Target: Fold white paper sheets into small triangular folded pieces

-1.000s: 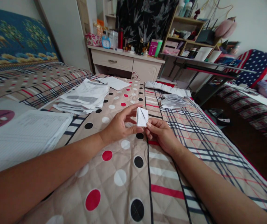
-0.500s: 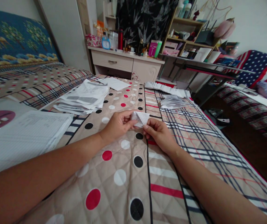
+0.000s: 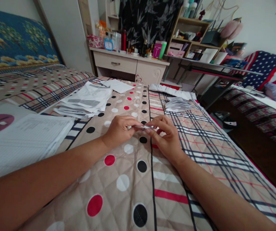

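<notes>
Folded paper piece [image 3: 142,127]: small, white, flattened, seen nearly edge-on. Left hand [image 3: 120,130] pinches one end; right hand [image 3: 164,133] pinches other. Paper stack [image 3: 84,99] beyond, left of grip.

Bed [image 3: 123,199] under left hand [image 3: 118,131]; pale dresser [image 3: 125,67], black curtain [image 3: 149,22] beyond it; pale panel [image 3: 64,32] beyond, to its left; wooden shelf [image 3: 193,21], white wall [image 3: 265,27] beyond, to its right; dark floor [image 3: 246,147] far right.
</notes>
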Demonstrator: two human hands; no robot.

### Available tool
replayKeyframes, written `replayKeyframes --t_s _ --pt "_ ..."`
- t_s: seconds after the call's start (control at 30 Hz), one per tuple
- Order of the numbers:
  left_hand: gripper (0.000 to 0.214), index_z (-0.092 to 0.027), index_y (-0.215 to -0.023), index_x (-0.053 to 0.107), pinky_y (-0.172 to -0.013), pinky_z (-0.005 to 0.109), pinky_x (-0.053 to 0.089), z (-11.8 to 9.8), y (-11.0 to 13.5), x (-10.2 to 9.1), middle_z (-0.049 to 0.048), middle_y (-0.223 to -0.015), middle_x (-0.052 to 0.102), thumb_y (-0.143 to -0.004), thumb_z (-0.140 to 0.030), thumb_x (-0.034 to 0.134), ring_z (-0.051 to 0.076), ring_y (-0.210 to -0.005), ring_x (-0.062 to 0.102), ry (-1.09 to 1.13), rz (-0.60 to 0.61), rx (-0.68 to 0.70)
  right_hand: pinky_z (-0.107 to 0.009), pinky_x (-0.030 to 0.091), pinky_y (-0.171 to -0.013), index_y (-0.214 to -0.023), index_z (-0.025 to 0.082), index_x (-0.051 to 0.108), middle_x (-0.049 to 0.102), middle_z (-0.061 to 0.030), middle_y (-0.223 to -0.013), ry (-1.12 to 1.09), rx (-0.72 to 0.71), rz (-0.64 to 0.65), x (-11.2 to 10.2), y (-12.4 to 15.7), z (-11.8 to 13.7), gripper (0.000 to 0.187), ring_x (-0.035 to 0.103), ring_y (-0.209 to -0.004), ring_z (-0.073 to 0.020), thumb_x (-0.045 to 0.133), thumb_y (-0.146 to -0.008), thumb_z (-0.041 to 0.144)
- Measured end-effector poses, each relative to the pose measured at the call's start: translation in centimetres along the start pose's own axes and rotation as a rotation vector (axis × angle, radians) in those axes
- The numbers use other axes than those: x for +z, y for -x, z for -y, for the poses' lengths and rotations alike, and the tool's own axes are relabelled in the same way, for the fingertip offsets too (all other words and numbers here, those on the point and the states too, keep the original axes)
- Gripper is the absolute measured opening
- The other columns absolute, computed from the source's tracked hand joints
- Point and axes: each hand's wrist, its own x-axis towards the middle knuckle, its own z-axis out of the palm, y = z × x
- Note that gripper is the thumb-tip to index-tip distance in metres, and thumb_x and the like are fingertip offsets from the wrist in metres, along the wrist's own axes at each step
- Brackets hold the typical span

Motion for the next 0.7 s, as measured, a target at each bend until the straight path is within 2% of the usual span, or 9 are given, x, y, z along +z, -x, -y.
replayKeyframes --t_s 0.13,0.23,0.37,0.43,0.53,0.63,0.7 --pt "0.018 -0.019 -0.083 0.073 -0.053 0.021 0.046 0.1 0.2 0.1 0.0028 -0.07 0.072 -0.088 -0.019 0.056 0.012 -0.059 0.064 -0.05 0.067 -0.064 -0.029 0.044 -0.062 -0.081 0.022 0.07 0.065 -0.0031 -0.077 0.031 0.015 -0.02 0.2 0.1 -0.2 0.009 0.058 -0.069 -0.0157 0.066 -0.085 0.029" --pt "0.026 -0.017 -0.07 0.067 -0.047 0.021 0.04 -0.2 0.2 0.1 0.0013 -0.056 0.064 -0.091 -0.024 0.053 0.011 -0.048 0.057 -0.101 0.07 -0.068 -0.027 0.043 -0.06 -0.081 0.02 0.069 0.067 -0.0025 -0.075 -0.008 0.117 -0.013 0.5 0.1 -0.4 0.009 0.057 -0.065 -0.0144 0.066 -0.084 0.028" --pt "0.028 -0.016 -0.067 0.063 -0.045 0.02 0.036 -0.6 0.0 0.1 -0.0024 -0.046 0.054 -0.091 -0.027 0.053 0.009 -0.043 0.052 -0.075 0.042 -0.154 -0.024 0.043 -0.054 -0.079 0.018 0.064 0.063 0.0005 -0.068 -0.191 0.266 0.093 1.1 0.1 -0.3 0.014 0.055 -0.059 -0.012 0.072 -0.078 0.03" --pt "0.03 -0.016 -0.069 0.062 -0.043 0.019 0.037 -0.8 0.0 0.3 -0.0028 -0.047 0.054 -0.092 -0.033 0.054 0.009 -0.042 0.053 0.037 0.044 -0.257 -0.023 0.045 -0.052 -0.074 0.018 0.061 0.061 0.0012 -0.064 -0.305 0.344 0.113 1.4 0.1 -0.1 0.021 0.056 -0.056 -0.0121 0.074 -0.075 0.034" --pt "0.025 -0.015 -0.084 0.063 -0.047 0.02 0.046 -0.8 -0.2 0.8 -0.0003 -0.063 0.065 -0.083 -0.04 0.066 0.012 -0.051 0.062 0.346 0.074 -0.408 -0.024 0.048 -0.05 -0.071 0.018 0.06 0.062 0.0002 -0.063 -0.421 0.43 0.041 1.4 -0.1 0.1 0.027 0.057 -0.053 -0.0125 0.075 -0.074 0.04" --pt "0.042 -0.015 -0.099 0.061 -0.061 0.024 0.055 -0.7 -0.3 1.3 0.003 -0.08 0.071 -0.066 -0.03 0.082 0.015 -0.067 0.069 0.58 0.127 -0.442 -0.026 0.05 -0.051 -0.073 0.019 0.06 0.065 -0.001 -0.062 -0.467 0.476 -0.046 1.2 -0.3 0.1 0.027 0.059 -0.052 -0.0137 0.076 -0.073 0.04" --pt "0.04 -0.014 -0.096 0.06 -0.062 0.024 0.056 -0.8 -0.4 1.4 0.0024 -0.076 0.071 -0.064 -0.025 0.083 0.015 -0.066 0.069 0.627 0.17 -0.478 -0.027 0.05 -0.052 -0.076 0.019 0.061 0.067 -0.0018 -0.063 -0.489 0.487 -0.069 1.0 -0.4 0.0 0.025 0.06 -0.052 -0.0147 0.076 -0.073 0.039"
